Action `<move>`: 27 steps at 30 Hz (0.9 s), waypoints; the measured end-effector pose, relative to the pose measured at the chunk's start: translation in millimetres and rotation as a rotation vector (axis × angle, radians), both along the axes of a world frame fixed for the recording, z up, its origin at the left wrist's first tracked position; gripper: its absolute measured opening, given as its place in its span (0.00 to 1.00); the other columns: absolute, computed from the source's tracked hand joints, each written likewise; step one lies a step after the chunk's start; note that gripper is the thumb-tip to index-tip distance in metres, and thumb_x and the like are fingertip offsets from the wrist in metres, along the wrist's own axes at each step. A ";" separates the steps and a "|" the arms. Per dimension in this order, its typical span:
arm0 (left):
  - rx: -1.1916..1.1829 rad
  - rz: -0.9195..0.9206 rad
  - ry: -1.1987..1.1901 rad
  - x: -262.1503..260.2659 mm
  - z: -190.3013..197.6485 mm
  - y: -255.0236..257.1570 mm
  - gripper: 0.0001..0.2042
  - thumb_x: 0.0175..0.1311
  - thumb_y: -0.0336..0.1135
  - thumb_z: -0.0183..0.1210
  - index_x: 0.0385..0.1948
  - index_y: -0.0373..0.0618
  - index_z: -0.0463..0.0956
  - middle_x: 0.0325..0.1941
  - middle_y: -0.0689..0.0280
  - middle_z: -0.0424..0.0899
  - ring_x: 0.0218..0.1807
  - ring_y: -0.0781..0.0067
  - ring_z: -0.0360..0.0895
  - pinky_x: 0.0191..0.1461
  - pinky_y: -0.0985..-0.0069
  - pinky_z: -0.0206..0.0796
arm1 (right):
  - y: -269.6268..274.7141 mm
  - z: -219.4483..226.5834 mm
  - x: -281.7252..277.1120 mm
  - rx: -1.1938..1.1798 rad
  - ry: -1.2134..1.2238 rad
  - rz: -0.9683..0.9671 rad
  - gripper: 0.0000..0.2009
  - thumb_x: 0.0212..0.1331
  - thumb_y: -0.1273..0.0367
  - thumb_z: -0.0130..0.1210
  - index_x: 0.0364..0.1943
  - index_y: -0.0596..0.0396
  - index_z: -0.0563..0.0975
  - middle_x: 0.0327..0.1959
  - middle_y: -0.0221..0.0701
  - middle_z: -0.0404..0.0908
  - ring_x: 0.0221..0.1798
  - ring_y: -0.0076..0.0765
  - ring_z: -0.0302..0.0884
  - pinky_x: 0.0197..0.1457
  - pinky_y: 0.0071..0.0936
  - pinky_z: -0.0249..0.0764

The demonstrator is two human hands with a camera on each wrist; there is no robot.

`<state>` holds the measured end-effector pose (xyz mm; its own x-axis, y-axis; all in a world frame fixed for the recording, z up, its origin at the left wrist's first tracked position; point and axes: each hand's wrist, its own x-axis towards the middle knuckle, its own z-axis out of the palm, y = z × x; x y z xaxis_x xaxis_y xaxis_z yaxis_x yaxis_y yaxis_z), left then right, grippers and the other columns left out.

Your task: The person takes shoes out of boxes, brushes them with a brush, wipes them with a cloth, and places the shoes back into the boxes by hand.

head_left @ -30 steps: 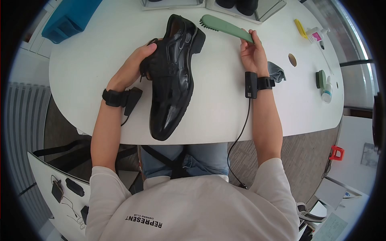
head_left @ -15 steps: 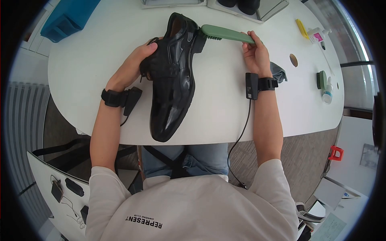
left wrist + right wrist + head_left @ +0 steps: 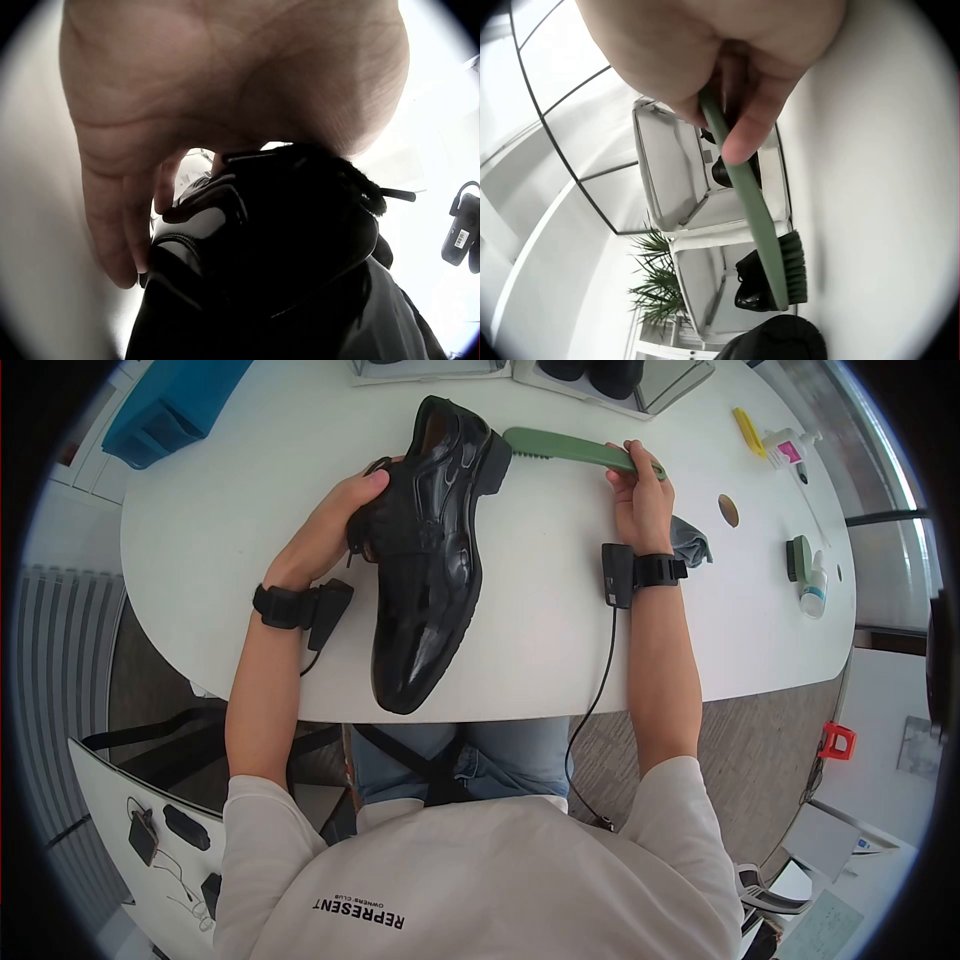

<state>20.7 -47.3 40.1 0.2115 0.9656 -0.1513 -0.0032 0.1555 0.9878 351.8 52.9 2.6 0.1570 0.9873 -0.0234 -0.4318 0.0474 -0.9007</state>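
A glossy black dress shoe point(image 3: 428, 575) lies across the table, toe toward the person and heel at the far end. The left hand point(image 3: 335, 525) holds it by the side near the laces, thumb over the upper. In the left wrist view, that hand's fingers point(image 3: 109, 232) reach down along the shoe's side. Out to the right, the right hand point(image 3: 645, 500) grips the handle end of a green brush point(image 3: 575, 450). The brush head, with short dark bristles point(image 3: 793, 266), overlaps the back of the heel in the head view.
Open white boxes point(image 3: 670, 385) holding black shoes stand at the back. A grey cloth point(image 3: 690, 540) lies behind the right wrist. Farther right are a second green brush point(image 3: 798, 558), bottles point(image 3: 815, 588) and a yellow item point(image 3: 746, 430). A blue container point(image 3: 180, 410) sits back left.
The brush head came down and left to the heel, then the right hand shifted slightly right and toward the person, turning the brush more edge-on. The left hand and shoe stay nearly still.
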 end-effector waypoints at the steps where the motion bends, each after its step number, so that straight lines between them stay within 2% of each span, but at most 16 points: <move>1: 0.001 0.000 -0.001 -1.5 -1.3 0.9 0.31 0.66 0.58 0.45 0.58 0.40 0.69 0.34 0.72 0.78 0.31 0.87 0.71 0.29 0.87 0.61 | 0.4 0.0 0.1 0.001 -0.001 0.000 0.12 0.64 0.69 0.53 0.44 0.65 0.72 0.41 0.44 0.80 0.37 0.32 0.81 0.34 0.19 0.80; 3: -0.014 -0.071 0.006 -6.3 -3.9 3.0 0.31 0.66 0.58 0.45 0.58 0.40 0.69 0.36 0.72 0.78 0.33 0.87 0.72 0.30 0.87 0.61 | 2.1 -0.2 -0.6 -0.010 0.190 -0.005 0.10 0.64 0.69 0.53 0.42 0.63 0.72 0.42 0.42 0.80 0.38 0.30 0.80 0.34 0.17 0.79; 4: -0.011 -0.068 0.005 -5.8 -2.7 2.5 0.31 0.66 0.58 0.45 0.58 0.40 0.69 0.36 0.72 0.78 0.33 0.87 0.72 0.30 0.87 0.61 | 3.3 0.3 -1.4 -0.008 0.189 -0.001 0.10 0.64 0.69 0.53 0.42 0.63 0.72 0.42 0.42 0.80 0.38 0.30 0.80 0.34 0.17 0.79; 6: 0.007 -0.032 0.005 -1.9 -0.1 0.4 0.31 0.66 0.58 0.45 0.58 0.40 0.69 0.35 0.72 0.78 0.33 0.87 0.72 0.29 0.87 0.61 | 3.0 -1.2 -1.6 -0.018 0.331 0.134 0.09 0.65 0.68 0.52 0.41 0.61 0.72 0.42 0.41 0.80 0.38 0.29 0.80 0.35 0.15 0.79; 10: -0.018 -0.026 0.004 -1.0 0.0 0.5 0.31 0.65 0.58 0.45 0.59 0.39 0.68 0.35 0.73 0.78 0.32 0.87 0.72 0.29 0.87 0.61 | -6.3 6.8 -13.2 -0.025 0.246 0.247 0.08 0.65 0.67 0.52 0.39 0.59 0.73 0.41 0.41 0.81 0.35 0.28 0.80 0.34 0.16 0.78; 16: 0.004 -0.081 -0.002 -3.8 -4.1 1.8 0.32 0.65 0.59 0.45 0.59 0.39 0.67 0.37 0.72 0.78 0.35 0.86 0.72 0.31 0.87 0.62 | 4.1 -8.2 6.0 -0.092 0.197 0.112 0.09 0.65 0.67 0.52 0.39 0.60 0.71 0.36 0.41 0.81 0.31 0.31 0.80 0.32 0.22 0.76; 18: 0.017 0.033 -0.020 2.3 -1.4 0.1 0.32 0.65 0.58 0.45 0.60 0.39 0.67 0.37 0.72 0.79 0.35 0.86 0.72 0.29 0.86 0.61 | 4.2 -5.2 7.2 -0.034 0.095 0.018 0.09 0.65 0.67 0.52 0.39 0.60 0.71 0.36 0.42 0.81 0.33 0.32 0.81 0.32 0.23 0.76; 19: 0.016 0.033 -0.018 1.0 -1.1 1.0 0.32 0.65 0.58 0.45 0.60 0.39 0.67 0.37 0.72 0.79 0.35 0.86 0.72 0.29 0.86 0.61 | 3.5 -2.8 4.1 -0.035 0.096 0.018 0.09 0.65 0.67 0.52 0.39 0.60 0.71 0.36 0.42 0.81 0.33 0.32 0.81 0.32 0.23 0.76; 21: -0.005 -0.019 -0.003 -1.1 -1.9 1.6 0.32 0.65 0.59 0.45 0.60 0.39 0.66 0.38 0.72 0.79 0.35 0.86 0.72 0.28 0.86 0.61 | -0.6 -0.5 -0.9 0.018 -0.063 -0.105 0.09 0.66 0.68 0.51 0.39 0.61 0.71 0.36 0.43 0.80 0.35 0.33 0.80 0.33 0.23 0.77; 25: -0.010 -0.015 0.012 -2.5 -0.2 1.0 0.32 0.65 0.59 0.45 0.60 0.39 0.66 0.38 0.72 0.78 0.35 0.87 0.72 0.29 0.86 0.61 | 1.5 0.7 -1.0 0.011 0.025 -0.046 0.09 0.66 0.67 0.51 0.38 0.61 0.71 0.37 0.43 0.80 0.36 0.31 0.80 0.33 0.21 0.78; 27: 0.003 -0.074 -0.005 -6.0 -4.7 3.5 0.33 0.65 0.59 0.45 0.60 0.39 0.66 0.37 0.72 0.78 0.35 0.87 0.72 0.28 0.86 0.61 | 2.7 0.5 -1.9 -0.005 0.205 -0.005 0.09 0.66 0.66 0.52 0.37 0.61 0.72 0.38 0.41 0.80 0.36 0.29 0.80 0.32 0.18 0.79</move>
